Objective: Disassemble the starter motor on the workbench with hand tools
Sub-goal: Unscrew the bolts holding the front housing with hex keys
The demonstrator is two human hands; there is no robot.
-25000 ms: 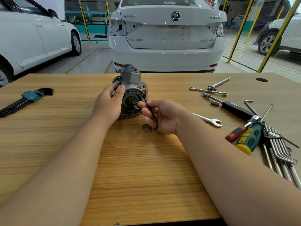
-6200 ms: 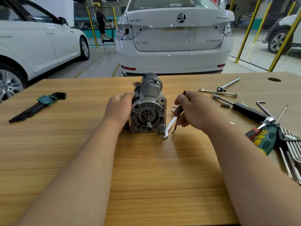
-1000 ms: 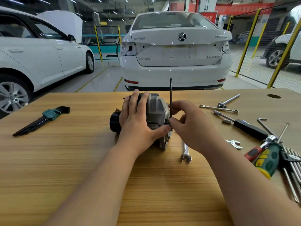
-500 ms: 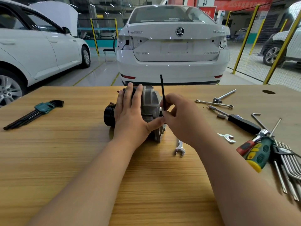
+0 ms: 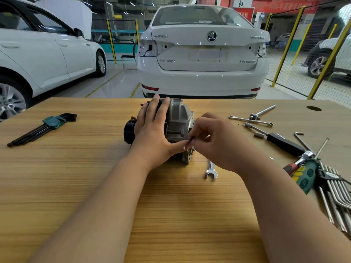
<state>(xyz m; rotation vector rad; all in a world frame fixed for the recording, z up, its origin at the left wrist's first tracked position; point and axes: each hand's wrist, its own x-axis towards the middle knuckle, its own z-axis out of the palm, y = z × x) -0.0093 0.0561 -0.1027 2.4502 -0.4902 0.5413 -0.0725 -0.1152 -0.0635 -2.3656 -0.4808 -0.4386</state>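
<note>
The grey cast-metal starter motor w/ black end cap is lying on its side near the middle of the wooden workbench; the left hand is pressing on its body, fingers straight and spread; the right hand is pinching a thin black hex key at the flange, fingers curled narrow; a silver open-end spanner is lying just beside. The motor is looking heavy, stiff, round, so probably rolling easily; I am judging that gripping around the body is safest, not the flange edge.
</note>
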